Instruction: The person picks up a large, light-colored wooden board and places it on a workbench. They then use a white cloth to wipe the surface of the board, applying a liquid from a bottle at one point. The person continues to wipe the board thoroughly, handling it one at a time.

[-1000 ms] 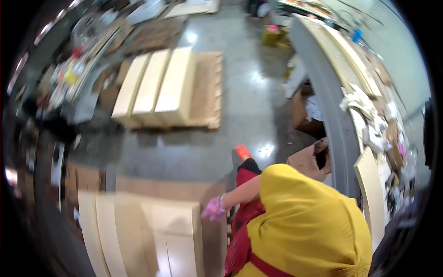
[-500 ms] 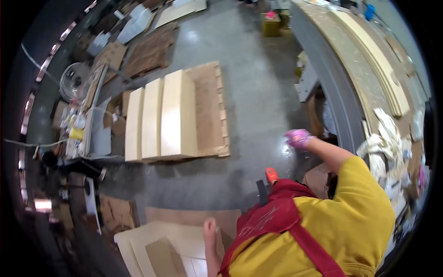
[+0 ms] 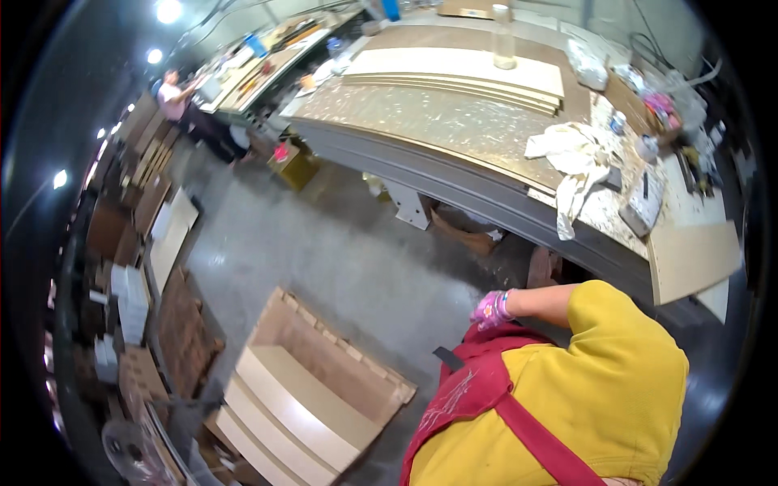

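Note:
My right hand [image 3: 492, 310], in a pink-purple patterned glove, is in front of my red apron [image 3: 466, 397], with the forearm coming in from the right. Its fingers point down and away, too small and blurred to tell how far they are bent; nothing shows in it. My left hand is out of the picture. The workbench [image 3: 454, 150] with grey sides stands ahead and to the right. On it lie a stack of long pale boards [image 3: 454, 73] and a crumpled white cloth [image 3: 571, 154]. Pale board stacks [image 3: 304, 405] rest on a brown pallet [image 3: 324, 336] at lower left.
A loose board [image 3: 693, 259] juts over the bench's near right corner. A clear bottle [image 3: 503, 40] stands on the boards. A yellow box [image 3: 293, 168] sits on the floor by the bench's far end. Another person [image 3: 194, 113] stands at a farther bench. Cardboard [image 3: 144, 377] lines the left.
My view has swung right, toward the bench, and the pallet now appears lower left. My right hand has come in close to the apron. My bare left hand has left the view.

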Demonstrator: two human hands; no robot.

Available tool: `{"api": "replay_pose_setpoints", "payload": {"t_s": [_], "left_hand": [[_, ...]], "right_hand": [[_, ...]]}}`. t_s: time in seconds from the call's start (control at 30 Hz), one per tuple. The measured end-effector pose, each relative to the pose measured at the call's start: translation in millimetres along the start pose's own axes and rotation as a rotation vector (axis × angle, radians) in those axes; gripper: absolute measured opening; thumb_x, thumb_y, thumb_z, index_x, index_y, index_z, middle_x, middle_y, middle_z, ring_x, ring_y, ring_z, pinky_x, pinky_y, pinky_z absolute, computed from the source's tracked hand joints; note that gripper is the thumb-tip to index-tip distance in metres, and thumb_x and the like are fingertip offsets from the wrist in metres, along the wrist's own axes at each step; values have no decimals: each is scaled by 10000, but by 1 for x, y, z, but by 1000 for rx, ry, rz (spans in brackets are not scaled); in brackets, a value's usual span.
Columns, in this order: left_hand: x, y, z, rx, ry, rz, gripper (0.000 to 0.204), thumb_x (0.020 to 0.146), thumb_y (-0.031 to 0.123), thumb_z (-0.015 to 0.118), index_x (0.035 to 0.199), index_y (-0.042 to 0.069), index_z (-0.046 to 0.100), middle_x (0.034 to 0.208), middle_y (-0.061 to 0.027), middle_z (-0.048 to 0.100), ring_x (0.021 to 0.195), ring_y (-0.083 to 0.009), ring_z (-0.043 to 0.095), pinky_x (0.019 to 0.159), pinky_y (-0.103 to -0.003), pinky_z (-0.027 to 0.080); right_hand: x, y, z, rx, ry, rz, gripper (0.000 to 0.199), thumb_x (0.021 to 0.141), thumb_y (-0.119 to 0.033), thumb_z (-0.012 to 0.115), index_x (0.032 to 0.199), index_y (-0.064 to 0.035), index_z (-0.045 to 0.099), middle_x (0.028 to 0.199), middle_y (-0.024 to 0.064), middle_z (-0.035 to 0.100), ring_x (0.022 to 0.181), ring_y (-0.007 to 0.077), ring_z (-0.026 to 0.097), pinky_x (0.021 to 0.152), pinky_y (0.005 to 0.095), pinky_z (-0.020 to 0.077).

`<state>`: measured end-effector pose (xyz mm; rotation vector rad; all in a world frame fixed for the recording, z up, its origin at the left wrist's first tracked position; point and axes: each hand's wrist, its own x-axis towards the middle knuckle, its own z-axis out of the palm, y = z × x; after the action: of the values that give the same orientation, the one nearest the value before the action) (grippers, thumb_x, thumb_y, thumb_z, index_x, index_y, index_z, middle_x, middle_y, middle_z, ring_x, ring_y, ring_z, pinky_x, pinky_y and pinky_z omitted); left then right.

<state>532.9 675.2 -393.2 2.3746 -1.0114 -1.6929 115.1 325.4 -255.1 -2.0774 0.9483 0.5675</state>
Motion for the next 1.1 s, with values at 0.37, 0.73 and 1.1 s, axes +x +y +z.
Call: {"api": "replay_pose_setpoints", "payload": {"t_s": [0.37, 0.73, 1.1], "left_hand": [[149, 352, -228, 109, 262, 554, 255, 939, 187, 579, 1102, -4, 625, 1034, -131, 658, 965, -207, 602, 881, -334, 469], [129, 751, -142, 172, -63, 993, 211, 959, 122, 555, 1111, -2, 630, 1052, -76, 673, 977, -148, 606, 887, -279, 460], [206, 1089, -163, 282, -147, 1382, 214, 974, 150, 553, 1074, -15, 646, 985, -68, 677, 934, -144, 618, 861, -264, 466]], "right_hand": [[-130, 73, -145, 715, 997, 81, 429, 940, -276, 546, 1298, -39, 534, 1199, 163, 637, 1099, 291, 620, 950, 363, 468], [-257, 229, -327, 580, 1708, 255, 318, 948, -203, 541, 1213, -47, 625, 936, 22, 691, 655, 63, 551, 645, 193, 485], [-233, 362, -467, 704, 1887, 396, 1027, 794, -323, 750, 1515, -7, 91, 1397, 192, 422, 1227, 280, 509, 1042, 379, 407]]}}
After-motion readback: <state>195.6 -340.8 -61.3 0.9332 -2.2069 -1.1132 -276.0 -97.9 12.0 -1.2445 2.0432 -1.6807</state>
